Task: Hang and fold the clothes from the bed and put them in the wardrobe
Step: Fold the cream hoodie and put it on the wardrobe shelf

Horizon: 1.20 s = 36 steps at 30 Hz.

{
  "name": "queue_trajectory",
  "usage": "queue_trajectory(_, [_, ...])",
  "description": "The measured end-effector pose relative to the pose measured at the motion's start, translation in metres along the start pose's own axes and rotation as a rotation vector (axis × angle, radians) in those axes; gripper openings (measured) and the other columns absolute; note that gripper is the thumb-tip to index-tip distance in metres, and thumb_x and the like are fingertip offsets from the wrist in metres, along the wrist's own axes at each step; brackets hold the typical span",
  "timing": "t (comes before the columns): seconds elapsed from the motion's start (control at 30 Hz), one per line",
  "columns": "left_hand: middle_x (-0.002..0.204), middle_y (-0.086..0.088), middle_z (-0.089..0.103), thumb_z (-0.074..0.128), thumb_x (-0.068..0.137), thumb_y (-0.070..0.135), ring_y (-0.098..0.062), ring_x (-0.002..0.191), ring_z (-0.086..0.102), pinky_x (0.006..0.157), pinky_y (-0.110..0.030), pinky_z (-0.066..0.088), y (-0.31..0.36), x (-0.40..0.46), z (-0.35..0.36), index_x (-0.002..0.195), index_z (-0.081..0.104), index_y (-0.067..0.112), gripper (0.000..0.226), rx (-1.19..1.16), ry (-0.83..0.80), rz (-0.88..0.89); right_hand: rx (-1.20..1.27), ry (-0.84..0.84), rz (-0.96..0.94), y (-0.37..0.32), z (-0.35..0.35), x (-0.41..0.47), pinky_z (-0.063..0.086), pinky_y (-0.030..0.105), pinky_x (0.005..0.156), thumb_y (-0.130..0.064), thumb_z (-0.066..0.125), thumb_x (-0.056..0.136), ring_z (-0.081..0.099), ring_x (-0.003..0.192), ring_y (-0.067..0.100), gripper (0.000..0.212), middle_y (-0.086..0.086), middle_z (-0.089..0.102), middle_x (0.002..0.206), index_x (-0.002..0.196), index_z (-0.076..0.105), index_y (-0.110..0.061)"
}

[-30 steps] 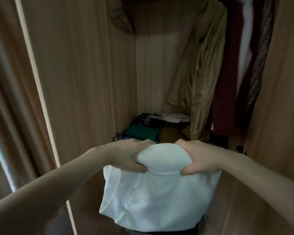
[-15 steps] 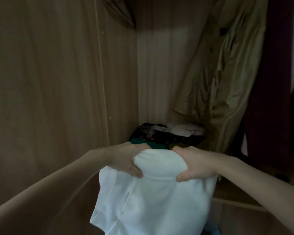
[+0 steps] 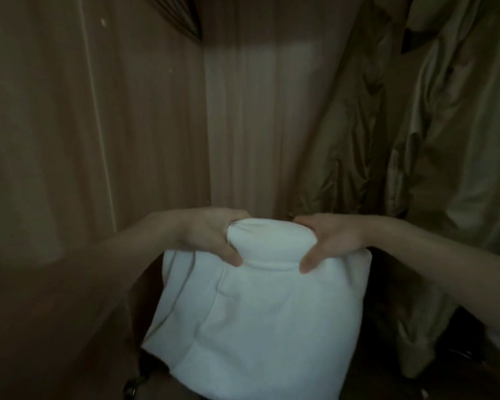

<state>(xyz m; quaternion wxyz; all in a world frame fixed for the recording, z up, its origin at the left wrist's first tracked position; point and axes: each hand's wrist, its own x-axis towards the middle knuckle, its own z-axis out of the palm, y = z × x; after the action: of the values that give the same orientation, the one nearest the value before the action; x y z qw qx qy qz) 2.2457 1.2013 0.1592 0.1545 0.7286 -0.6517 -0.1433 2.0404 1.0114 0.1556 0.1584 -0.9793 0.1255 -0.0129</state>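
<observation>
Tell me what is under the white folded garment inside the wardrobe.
The white garment, gripped by the left hand and right hand, covers whatever lies beneath; only dark shapes show at its lower edge.

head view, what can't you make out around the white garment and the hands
- Wardrobe floor and anything lying there: hidden behind the white garment.
- Fingers of the left hand and right hand: tucked behind the fold.
- Olive coat: cut off by the top and right edges.
- Garment type: unclear.
</observation>
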Motion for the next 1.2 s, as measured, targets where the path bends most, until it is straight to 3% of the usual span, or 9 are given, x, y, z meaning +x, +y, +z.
queue_trajectory(0.27, [0.106, 0.018, 0.059, 0.083, 0.074, 0.004, 0.021, 0.085, 0.056, 0.069, 0.001, 0.040, -0.037, 0.125, -0.093, 0.127, 0.050, 0.023, 0.065, 0.050, 0.240, 0.100, -0.157, 0.193, 0.067, 0.048, -0.104, 0.120, 0.045, 0.025, 0.095, -0.044, 0.087, 0.062, 0.055, 0.113, 0.013, 0.085, -0.008, 0.056, 0.129, 0.135, 0.048, -0.025])
queue_trajectory(0.43, [0.143, 0.000, 0.051, 0.066, 0.078, 0.052, -0.021, 0.128, 0.049, 0.097, -0.023, 0.036, -0.083, 0.203, -0.123, 0.148, 0.039, 0.026, 0.080, 0.550, 0.657, 0.232, -0.371, 0.588, 0.041, 0.092, -0.123, 0.196, 0.048, 0.036, 0.091, -0.039, 0.081, 0.065, 0.055, 0.114, 0.029, 0.083, 0.009, 0.055, 0.131, 0.136, 0.043, -0.018])
queue_trajectory(0.53, [0.133, -0.010, 0.055, 0.072, 0.067, 0.033, -0.033, 0.117, 0.052, 0.093, -0.039, 0.038, -0.129, 0.227, -0.081, 0.146, 0.038, 0.024, 0.087, 0.714, 0.885, 0.207, -0.551, 0.782, 0.009, 0.107, -0.078, 0.219, 0.048, 0.043, 0.083, -0.032, 0.074, 0.069, 0.052, 0.112, 0.034, 0.080, 0.009, 0.048, 0.132, 0.138, 0.035, -0.020])
queue_trajectory(0.7, [0.133, -0.009, 0.058, 0.059, 0.071, 0.021, -0.028, 0.118, 0.058, 0.095, -0.038, 0.039, -0.220, 0.199, 0.085, 0.147, 0.025, 0.044, 0.086, 0.386, 0.697, 0.085, -0.604, 0.632, -0.037, 0.129, 0.102, 0.234, 0.048, 0.038, 0.063, -0.030, 0.050, 0.074, 0.058, 0.084, 0.031, 0.052, 0.007, 0.062, 0.105, 0.126, 0.046, -0.020])
queue_trajectory(0.8, [0.145, 0.008, 0.045, 0.047, 0.073, 0.033, -0.017, 0.133, 0.044, 0.105, -0.026, 0.030, -0.244, 0.159, 0.167, 0.146, 0.009, 0.059, 0.085, 0.240, 0.458, -0.107, -0.429, 0.324, -0.073, 0.142, 0.178, 0.224, 0.049, 0.038, 0.076, -0.041, 0.061, 0.062, 0.055, 0.105, 0.026, 0.080, 0.003, 0.056, 0.127, 0.138, 0.039, -0.024])
queue_trajectory(0.87, [0.146, 0.021, 0.032, 0.047, 0.072, 0.039, -0.007, 0.136, 0.030, 0.108, -0.024, 0.027, -0.229, 0.146, 0.163, 0.140, 0.018, 0.060, 0.077, 0.124, 0.362, -0.170, -0.269, 0.234, -0.074, 0.140, 0.171, 0.215, 0.041, 0.040, 0.095, -0.059, 0.047, 0.073, 0.042, 0.123, 0.023, 0.079, -0.002, 0.042, 0.141, 0.145, 0.031, -0.030])
queue_trajectory(1.03, [0.114, 0.005, 0.063, 0.021, 0.073, 0.057, -0.016, 0.104, 0.058, 0.087, -0.033, 0.048, -0.178, 0.183, 0.076, 0.109, 0.067, 0.024, 0.067, 0.186, 0.584, -0.143, -0.158, 0.561, -0.007, 0.121, 0.104, 0.250, 0.045, 0.038, 0.088, -0.055, 0.015, 0.084, 0.055, 0.108, 0.027, 0.061, 0.003, 0.057, 0.120, 0.117, 0.058, -0.025])
queue_trajectory(1.1, [0.123, 0.004, 0.063, 0.022, 0.082, 0.052, -0.019, 0.114, 0.056, 0.097, -0.039, 0.044, -0.180, 0.219, 0.065, 0.115, 0.065, 0.026, 0.061, 0.144, 0.668, -0.117, -0.176, 0.566, 0.106, 0.126, 0.098, 0.277, 0.032, 0.042, 0.105, -0.049, 0.018, 0.089, 0.041, 0.130, 0.027, 0.059, 0.004, 0.043, 0.145, 0.134, 0.048, -0.026])
queue_trajectory(1.2, [0.162, 0.006, 0.020, 0.024, 0.097, 0.058, -0.027, 0.149, 0.015, 0.119, -0.055, 0.006, -0.210, 0.259, 0.085, 0.148, 0.033, 0.042, 0.054, 0.194, 0.358, -0.400, -0.151, 0.276, 0.235, 0.149, 0.125, 0.304, -0.001, 0.055, 0.116, -0.057, 0.021, 0.098, 0.000, 0.149, 0.024, 0.060, -0.003, 0.002, 0.163, 0.153, 0.017, -0.034])
